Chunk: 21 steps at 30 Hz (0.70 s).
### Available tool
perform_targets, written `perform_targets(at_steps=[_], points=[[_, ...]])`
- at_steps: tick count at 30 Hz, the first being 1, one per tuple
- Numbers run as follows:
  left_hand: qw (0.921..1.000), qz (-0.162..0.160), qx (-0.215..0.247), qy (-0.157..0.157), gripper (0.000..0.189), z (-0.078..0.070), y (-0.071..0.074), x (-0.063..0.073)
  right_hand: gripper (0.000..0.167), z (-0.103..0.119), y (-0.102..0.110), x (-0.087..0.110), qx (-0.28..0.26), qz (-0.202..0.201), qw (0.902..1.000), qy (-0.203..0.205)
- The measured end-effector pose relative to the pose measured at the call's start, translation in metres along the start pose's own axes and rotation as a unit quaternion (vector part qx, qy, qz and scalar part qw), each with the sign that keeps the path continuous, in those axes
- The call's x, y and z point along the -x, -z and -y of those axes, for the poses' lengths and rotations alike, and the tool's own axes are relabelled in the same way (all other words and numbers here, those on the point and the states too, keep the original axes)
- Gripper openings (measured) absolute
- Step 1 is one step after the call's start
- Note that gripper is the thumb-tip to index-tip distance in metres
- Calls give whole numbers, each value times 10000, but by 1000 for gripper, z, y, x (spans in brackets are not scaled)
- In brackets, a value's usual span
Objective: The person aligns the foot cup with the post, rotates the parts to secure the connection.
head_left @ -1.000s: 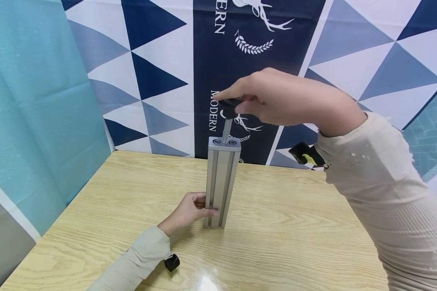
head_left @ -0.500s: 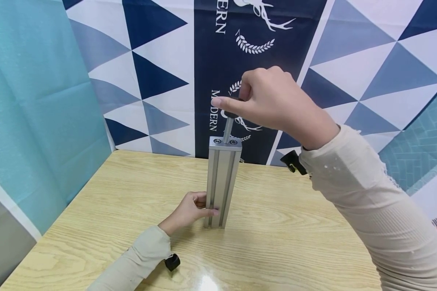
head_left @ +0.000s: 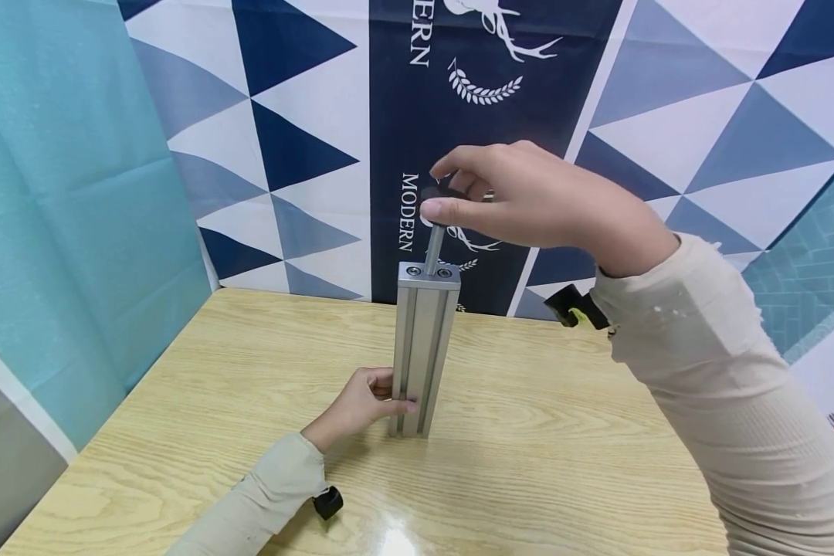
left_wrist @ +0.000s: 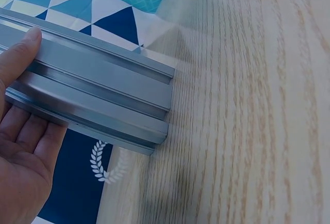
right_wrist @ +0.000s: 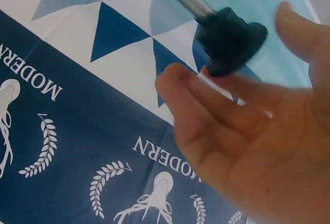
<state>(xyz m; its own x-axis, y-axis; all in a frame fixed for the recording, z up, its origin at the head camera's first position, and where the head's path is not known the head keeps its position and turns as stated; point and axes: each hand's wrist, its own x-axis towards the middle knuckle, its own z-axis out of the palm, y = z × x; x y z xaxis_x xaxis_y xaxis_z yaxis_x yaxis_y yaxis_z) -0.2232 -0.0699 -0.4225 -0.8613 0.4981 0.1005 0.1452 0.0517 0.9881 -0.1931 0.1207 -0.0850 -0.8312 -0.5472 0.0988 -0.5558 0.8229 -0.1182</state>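
Observation:
A silver aluminium profile [head_left: 425,340] stands upright on the wooden table [head_left: 563,432]. Its top plate [head_left: 428,276] has two bolts, and between them rises the metal rod [head_left: 434,249] of a levelling foot with a black base [right_wrist: 229,38]. In the right wrist view the rod looks threaded. Low on the profile, my left hand [head_left: 354,405] grips it, thumb on the near face and fingers behind. Around the black base my right hand [head_left: 542,197] has loosely bent fingers. The thumb [right_wrist: 296,30] is apart from the base; whether a fingertip touches it, I cannot tell.
A patterned cloth [head_left: 306,100] with triangles and a deer print hangs behind the table. At the left is a turquoise curtain [head_left: 62,193]. Black devices are strapped at both wrists, one by the right cuff [head_left: 573,307].
My right hand has turned back and forth at the black base, its fingers curling, then loosening. The left hand and the profile have stayed put.

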Motion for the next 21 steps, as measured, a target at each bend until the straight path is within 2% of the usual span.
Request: perform_targets(at_steps=[5,10,13,21], points=[[10000,-18,49,55,47,-2,-1,1,49,-9,6,0,14,447,9943,971],[10000,-17,28,16,47,-2,-1,1,49,-16,10,0,178,511,9846,1660],[10000,-6,57,-14,48,-2,0,1,51,-16,10,-1,285,449,9830,1760],[10000,15,51,-40,47,-1,0,1,48,-13,7,-2,397,38,9859,1627]])
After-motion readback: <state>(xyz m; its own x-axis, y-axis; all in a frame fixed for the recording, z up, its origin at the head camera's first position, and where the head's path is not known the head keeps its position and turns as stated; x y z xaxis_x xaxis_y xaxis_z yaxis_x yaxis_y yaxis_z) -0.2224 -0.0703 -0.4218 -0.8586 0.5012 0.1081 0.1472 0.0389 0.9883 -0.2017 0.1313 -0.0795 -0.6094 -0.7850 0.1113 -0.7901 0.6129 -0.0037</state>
